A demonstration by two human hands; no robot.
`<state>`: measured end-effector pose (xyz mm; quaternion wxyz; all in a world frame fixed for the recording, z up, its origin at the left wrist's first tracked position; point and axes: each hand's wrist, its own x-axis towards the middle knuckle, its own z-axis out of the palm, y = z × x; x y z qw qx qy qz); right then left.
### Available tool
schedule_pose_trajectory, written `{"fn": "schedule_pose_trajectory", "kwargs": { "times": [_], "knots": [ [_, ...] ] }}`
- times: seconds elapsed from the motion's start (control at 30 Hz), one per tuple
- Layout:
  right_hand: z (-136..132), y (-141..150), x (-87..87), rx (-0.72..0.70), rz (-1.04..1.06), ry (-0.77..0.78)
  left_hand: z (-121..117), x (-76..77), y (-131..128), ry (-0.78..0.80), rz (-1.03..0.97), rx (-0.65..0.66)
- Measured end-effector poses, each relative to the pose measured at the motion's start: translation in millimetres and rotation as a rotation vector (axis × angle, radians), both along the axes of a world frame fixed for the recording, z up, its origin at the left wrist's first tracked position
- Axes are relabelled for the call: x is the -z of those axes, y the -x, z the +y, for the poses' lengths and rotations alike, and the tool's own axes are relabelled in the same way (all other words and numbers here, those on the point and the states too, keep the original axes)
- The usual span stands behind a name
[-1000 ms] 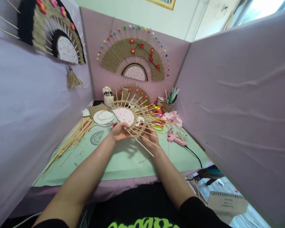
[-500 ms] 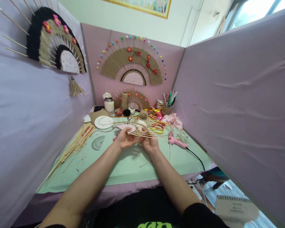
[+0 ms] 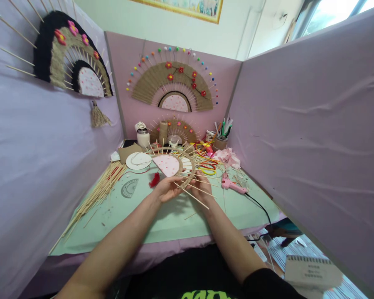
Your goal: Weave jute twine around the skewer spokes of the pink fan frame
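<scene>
Both hands hold a half-round fan (image 3: 167, 165) above the table. It has a pink dotted centre, a tan woven band and thin sticks fanning outward. My left hand (image 3: 168, 189) is closed on its lower edge, near the base of the sticks. Behind the sticks, my right hand (image 3: 202, 187) grips the band from the right side; some of its fingers are hidden by the fan. A red tuft (image 3: 154, 180) lies on the green tabletop just left of the fan.
A pink glue gun (image 3: 233, 185) with a black cord lies at right. Long thin sticks (image 3: 96, 195), a clear protractor (image 3: 130, 188) and a white disc (image 3: 139, 160) lie at left. Behind stand a white jar (image 3: 143, 137) and a tool pot (image 3: 220, 143). Purple partitions (image 3: 299, 124) enclose the table.
The fan has tilted from nearly edge-on to showing its dotted face, with its sticks now pointing up and to the right. Both hands turned with it and still hold it.
</scene>
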<state>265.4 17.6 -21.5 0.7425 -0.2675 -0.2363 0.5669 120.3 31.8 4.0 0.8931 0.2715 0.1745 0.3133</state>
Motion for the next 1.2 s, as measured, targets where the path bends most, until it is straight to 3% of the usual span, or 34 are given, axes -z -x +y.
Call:
{"fn": "schedule_pose_trajectory", "kwargs": {
  "times": [0.17,0.33,0.63,0.8,1.2],
  "knots": [
    [-17,-23,-7.5,-0.001,-0.24,0.035,-4,-11.3,13,-0.196,0.063,0.048],
    [-29,-39,-19.9,-0.029,-0.338,0.031,-5,-18.7,19,-0.234,0.096,-0.013],
    [-42,-56,-32.9,-0.057,-0.247,0.028,-1,-19.9,27,-0.291,0.095,-0.007],
    [-44,-68,-33.3,-0.031,-0.256,-0.011,2,-21.0,31,-0.298,0.111,-0.013],
    [-46,-65,-30.1,-0.086,-0.201,0.03,4,-18.9,33,-0.293,0.105,0.009]
  ]
}}
